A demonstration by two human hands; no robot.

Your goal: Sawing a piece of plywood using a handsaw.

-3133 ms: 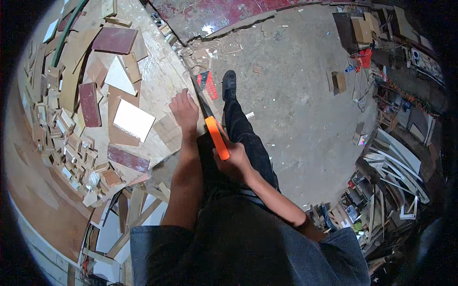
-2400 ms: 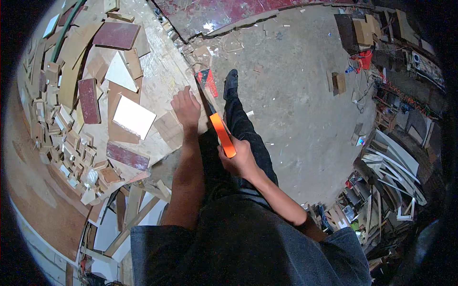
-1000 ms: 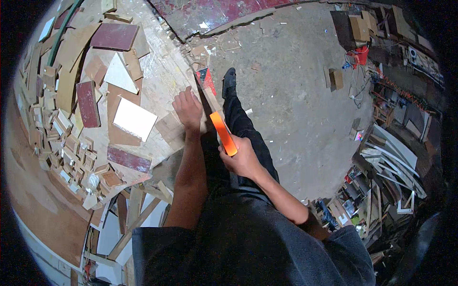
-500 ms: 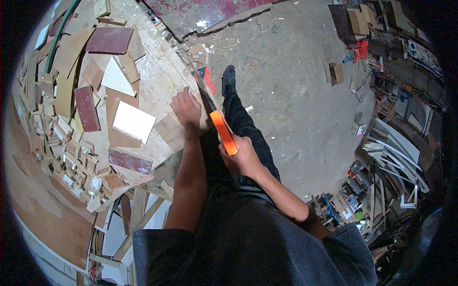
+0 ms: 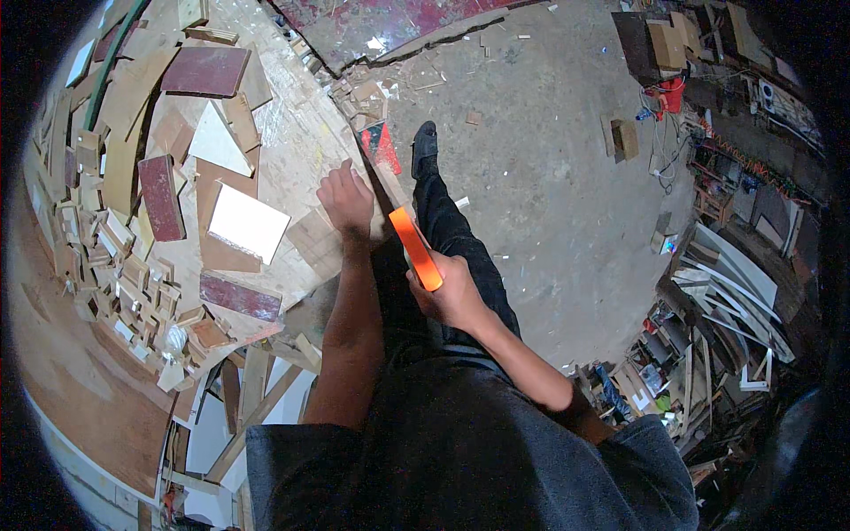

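Note:
My right hand [image 5: 450,290] is closed round the orange handle [image 5: 414,248] of what looks like a handsaw. Its narrow blade [image 5: 387,184] runs up and away along the right edge of the wooden work table [image 5: 292,93]. My left hand [image 5: 346,202] lies on the table top just left of the blade, fingers a little bent and slightly apart. Pale wood boards [image 5: 312,241] lie beside that wrist. A white rectangular panel [image 5: 249,224] sits farther left. Just beyond the blade, a red and black piece [image 5: 382,149] shows below the table edge.
Dark red boards [image 5: 205,71], a white triangular offcut [image 5: 219,142] and many small wood blocks [image 5: 133,283] cover the table's left side. My outstretched foot [image 5: 425,142] is on the concrete floor [image 5: 558,177]. Scrap strips [image 5: 730,279] are piled at right, near a red container [image 5: 670,95].
The saw blade has shifted and tilted slightly beside the table edge, while its handle stays almost in place. My left hand has hardly moved.

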